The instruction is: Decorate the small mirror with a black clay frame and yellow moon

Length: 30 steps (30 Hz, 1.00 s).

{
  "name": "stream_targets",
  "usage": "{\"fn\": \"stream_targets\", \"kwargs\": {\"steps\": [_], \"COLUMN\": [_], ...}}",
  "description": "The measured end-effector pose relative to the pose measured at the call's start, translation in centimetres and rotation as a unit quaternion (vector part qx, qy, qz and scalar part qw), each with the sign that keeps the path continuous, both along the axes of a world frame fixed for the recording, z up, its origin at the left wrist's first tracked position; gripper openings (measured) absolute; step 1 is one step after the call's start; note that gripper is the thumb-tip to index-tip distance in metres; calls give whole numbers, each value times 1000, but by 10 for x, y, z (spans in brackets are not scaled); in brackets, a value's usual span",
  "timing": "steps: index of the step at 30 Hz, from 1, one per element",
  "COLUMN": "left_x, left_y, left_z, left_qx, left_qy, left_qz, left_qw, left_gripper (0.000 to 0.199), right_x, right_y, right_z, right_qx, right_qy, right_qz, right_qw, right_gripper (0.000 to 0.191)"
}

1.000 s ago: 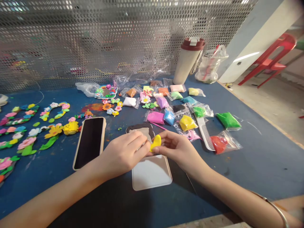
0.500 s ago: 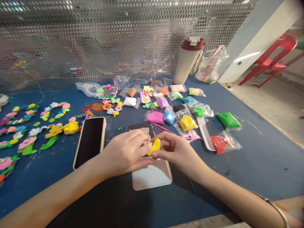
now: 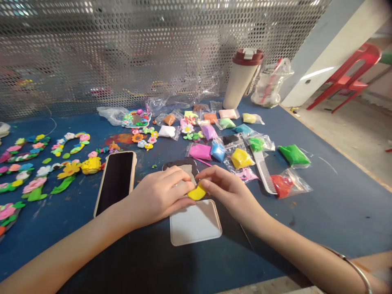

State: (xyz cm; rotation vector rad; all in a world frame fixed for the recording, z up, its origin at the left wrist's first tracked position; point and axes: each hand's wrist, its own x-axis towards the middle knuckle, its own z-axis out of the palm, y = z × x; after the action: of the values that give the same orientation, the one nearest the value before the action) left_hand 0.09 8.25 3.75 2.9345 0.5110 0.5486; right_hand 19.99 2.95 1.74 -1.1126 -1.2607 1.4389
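A small flattened piece of yellow clay (image 3: pixel 197 192) is pinched between the fingers of both hands. My left hand (image 3: pixel 163 191) has its fingers closed on the clay's left end. From the other side, my right hand (image 3: pixel 225 185) grips it between thumb and fingers. Just below lies a white rounded board (image 3: pixel 196 223), flat on the table. Behind my fingers is a grey piece with a dark clay border (image 3: pixel 180 164), partly hidden by my hands. A black-screened phone (image 3: pixel 116 181) lies left of my left hand.
Bags of coloured clay, such as a yellow one (image 3: pixel 241 158), and a white comb (image 3: pixel 265 173) lie beyond my right hand. Clay flower decorations (image 3: pixel 70 168) spread across the left. A tumbler (image 3: pixel 241 79) stands at the back by a perforated metal panel (image 3: pixel 122 61).
The yellow clay has tipped from nearly upright to lying more flat and sits slightly lower. My right thumb has shifted on top of it. The left hand has barely moved.
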Motion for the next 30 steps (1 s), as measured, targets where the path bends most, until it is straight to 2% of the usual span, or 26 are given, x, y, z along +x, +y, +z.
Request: {"fn": "stream_targets", "kwargs": {"steps": [4,7,10,14,16,18,22,24,27,30], "left_x": [-1,-1,0,4,6,7,8,8,7,8], "left_y": [-1,-2,-2,-4,-5,-6,-6,-6,-7,-7], "left_z": [2,7,11,11,9,8,8,8,8,8], "left_qx": [-89,-182,-283,-393,-439,-471,-489,-493,-487,-483], "left_qy": [-37,-55,-59,-83,-96,-108,-125,-124,-111,-106], "left_qz": [68,119,117,119,129,134,134,134,140,148], "left_qw": [993,975,950,908,884,865,853,850,855,856], "left_gripper": [25,21,26,39,38,34,32,33,36,37], "right_x": [3,5,6,4,3,3,3,4,6,6], "right_y": [1,0,-1,-4,-6,-6,-5,-3,-1,-1], "right_z": [2,3,3,-1,-4,-6,-10,-11,-11,-9], "right_qx": [21,31,65,153,210,273,390,432,469,478], "right_qy": [-5,18,1,-99,-175,-257,-372,-398,-411,-418], "right_qz": [2,1,-7,-40,-50,-61,-63,-50,-15,-6], "right_qw": [1000,999,998,982,961,925,840,808,782,772], "right_gripper": [13,16,19,19,19,17,21,24,23,24]}}
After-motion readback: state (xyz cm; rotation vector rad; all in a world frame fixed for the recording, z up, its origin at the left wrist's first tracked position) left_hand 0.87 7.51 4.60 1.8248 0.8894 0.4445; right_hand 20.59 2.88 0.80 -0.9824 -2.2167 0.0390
